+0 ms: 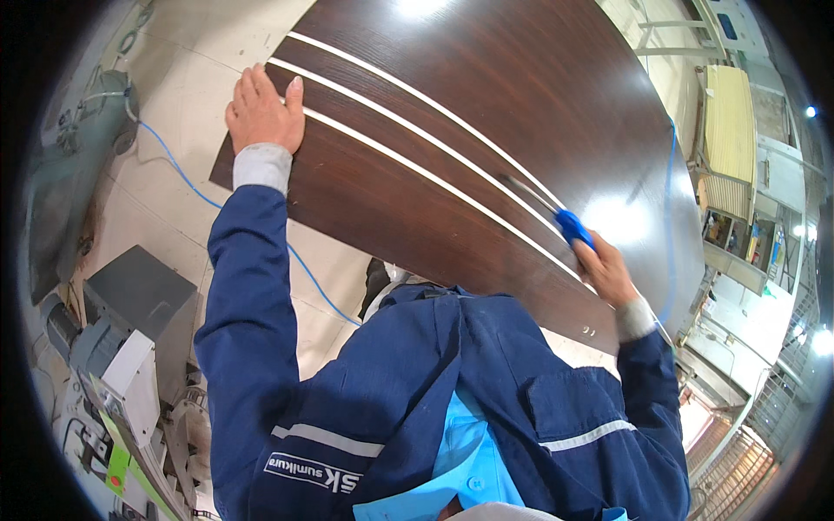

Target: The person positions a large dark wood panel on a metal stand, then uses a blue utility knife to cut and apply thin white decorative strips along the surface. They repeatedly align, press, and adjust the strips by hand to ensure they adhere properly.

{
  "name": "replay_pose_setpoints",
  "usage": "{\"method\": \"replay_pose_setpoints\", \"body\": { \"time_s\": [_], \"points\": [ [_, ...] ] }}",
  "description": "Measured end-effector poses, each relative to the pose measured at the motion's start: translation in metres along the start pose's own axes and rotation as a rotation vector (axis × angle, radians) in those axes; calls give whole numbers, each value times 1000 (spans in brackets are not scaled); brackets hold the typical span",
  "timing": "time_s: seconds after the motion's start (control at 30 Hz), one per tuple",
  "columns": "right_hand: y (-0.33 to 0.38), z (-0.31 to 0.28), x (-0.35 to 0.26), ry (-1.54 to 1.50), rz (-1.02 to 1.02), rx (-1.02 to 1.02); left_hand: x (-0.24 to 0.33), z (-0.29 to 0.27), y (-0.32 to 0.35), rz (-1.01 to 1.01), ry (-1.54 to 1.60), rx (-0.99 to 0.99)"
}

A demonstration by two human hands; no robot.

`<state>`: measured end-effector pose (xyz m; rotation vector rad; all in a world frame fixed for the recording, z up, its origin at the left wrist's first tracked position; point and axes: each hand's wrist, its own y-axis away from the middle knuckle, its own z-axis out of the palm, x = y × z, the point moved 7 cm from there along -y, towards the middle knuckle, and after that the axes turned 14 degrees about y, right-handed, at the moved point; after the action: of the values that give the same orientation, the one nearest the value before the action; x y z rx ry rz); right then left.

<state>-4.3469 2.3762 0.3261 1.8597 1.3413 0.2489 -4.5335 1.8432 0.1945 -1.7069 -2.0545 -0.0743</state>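
A large dark brown wood-grain panel (391, 204) lies before me, with three white strips (421, 174) running across it in roughly parallel lines. At the panel's left end my left hand (265, 111) rests with its fingers stretched out, over the end of the nearest strip. On the right side, my right hand (605, 271) is closed round a blue-handled tool with a thin metal shaft (573, 227). The shaft points up and left, low over the strips. Slight blur keeps me from telling the tool's exact kind or whether its tip touches the panel.
A thin blue hose (671, 200) passes along the panel's right side. Another blue line (178, 165) runs over the pale floor at left. A grey box-shaped unit (143, 291) and machinery stand at lower left. Shelving with yellowish panels (730, 130) stands at right.
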Motion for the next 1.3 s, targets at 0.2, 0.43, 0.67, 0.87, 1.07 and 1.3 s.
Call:
{"method": "replay_pose_setpoints", "body": {
  "time_s": [0.2, 0.43, 0.67, 0.87, 1.07, 1.3],
  "points": [
    [-52, 87, -212, 54, -460, -86, -10, -6, 1, -76, -79, -59],
    [38, 73, -61, 39, -354, 8, -20, -8, 34, -88, -360, -145],
    [196, 30, 338, -315, 342, 231, 86, -5, 143, 12, -314, -180],
    [290, 88, 409, -314, 157, 331, 381, 50, 378, 865, -28, -600],
    [354, 134, 450, -618, 193, 351, 604, 81, 569, 1323, 295, -857],
    [403, 164, 509, -704, 235, 446, 735, 127, 644, 1486, 444, -978]
  ]
}}
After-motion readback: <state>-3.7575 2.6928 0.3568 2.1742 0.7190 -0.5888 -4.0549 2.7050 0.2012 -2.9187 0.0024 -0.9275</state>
